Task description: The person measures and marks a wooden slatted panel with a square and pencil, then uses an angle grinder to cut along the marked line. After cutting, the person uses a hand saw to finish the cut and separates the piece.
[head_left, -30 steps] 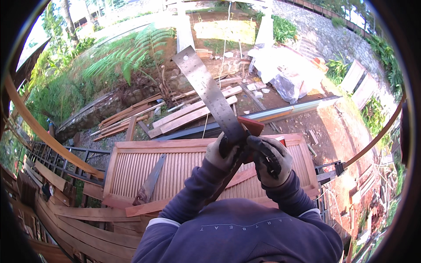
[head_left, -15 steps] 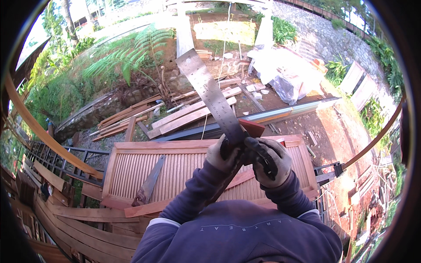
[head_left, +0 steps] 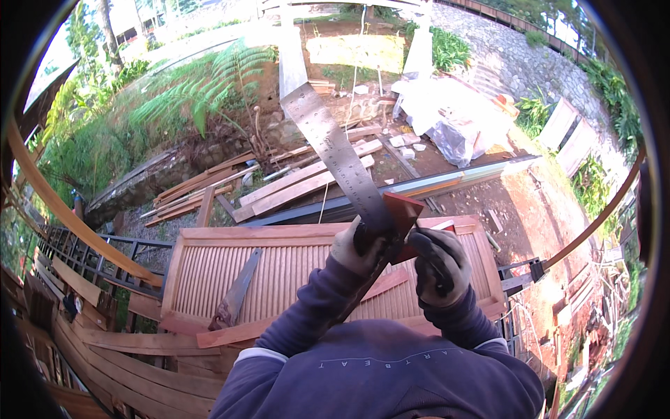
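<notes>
Shifted rightward and slightly back from the near end of a broad, flat, grey steel strip with small marks along it [head_left: 328,143], the right hand in a pale grey and black glove [head_left: 444,265] uncovers more of a dark reddish-brown wooden piece [head_left: 403,210], while the strip's upper end has dipped a little. The strip slants up and leftward past the far edge of a reddish wooden panel with ribbed slats [head_left: 293,276], its near end against the wooden piece. The left hand, gloved alike [head_left: 359,248], is closed around both at their meeting point, above the middle of the panel's far edge. The right hand's fingers are curled, fingertips just beside the wooden piece; whether they grip something, I cannot tell.

On the panel, a handsaw with a grey blade and a worn brown handle [head_left: 241,286] lies toward the left end, handle near the near edge. A loose reddish plank [head_left: 237,332] crosses the near edge around the left corner. Beyond the far edge lie long dark beams [head_left: 433,183], stacked pale boards [head_left: 307,185] and a whitish plastic sheet [head_left: 457,136]; a grey stone wall [head_left: 516,63] stands behind.
</notes>
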Demonstrator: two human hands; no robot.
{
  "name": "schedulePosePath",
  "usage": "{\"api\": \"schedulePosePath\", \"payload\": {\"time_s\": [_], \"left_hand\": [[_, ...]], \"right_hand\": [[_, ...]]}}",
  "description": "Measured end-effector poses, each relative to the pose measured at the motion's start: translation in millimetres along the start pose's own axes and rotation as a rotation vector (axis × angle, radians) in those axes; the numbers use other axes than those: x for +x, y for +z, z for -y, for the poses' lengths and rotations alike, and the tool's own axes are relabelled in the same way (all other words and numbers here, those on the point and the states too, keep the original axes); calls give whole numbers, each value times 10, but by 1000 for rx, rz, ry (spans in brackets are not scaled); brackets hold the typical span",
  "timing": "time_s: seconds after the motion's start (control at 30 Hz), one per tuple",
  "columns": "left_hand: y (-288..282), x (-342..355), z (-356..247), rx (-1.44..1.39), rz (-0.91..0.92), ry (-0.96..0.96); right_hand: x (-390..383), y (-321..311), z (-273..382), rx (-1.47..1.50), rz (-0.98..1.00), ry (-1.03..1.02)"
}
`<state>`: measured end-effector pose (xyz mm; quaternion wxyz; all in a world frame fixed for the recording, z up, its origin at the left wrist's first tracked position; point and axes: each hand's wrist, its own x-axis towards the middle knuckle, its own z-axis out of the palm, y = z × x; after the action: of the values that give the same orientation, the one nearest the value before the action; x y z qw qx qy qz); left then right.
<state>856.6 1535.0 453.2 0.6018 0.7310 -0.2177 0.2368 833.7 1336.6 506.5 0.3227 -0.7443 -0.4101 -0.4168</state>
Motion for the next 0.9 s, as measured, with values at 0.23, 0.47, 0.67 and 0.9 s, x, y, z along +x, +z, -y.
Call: {"api": "schedulePosePath", "payload": {"time_s": [0.23, 0.47, 0.67, 0.9], "left_hand": [[-77, -44, 183, -92, -10, -85], [-39, 5, 93, -58, -22, -63], [1, -23, 107, -82, -30, -117], [6, 19, 149, -309, -10, -187]], "right_hand": [[-115, 47, -287, 315, -191, 425], [-347, 309, -395, 846, -293, 636], [-384, 336, -393, 780, -299, 633], [-394, 278, -417, 670, -227, 583]]}}
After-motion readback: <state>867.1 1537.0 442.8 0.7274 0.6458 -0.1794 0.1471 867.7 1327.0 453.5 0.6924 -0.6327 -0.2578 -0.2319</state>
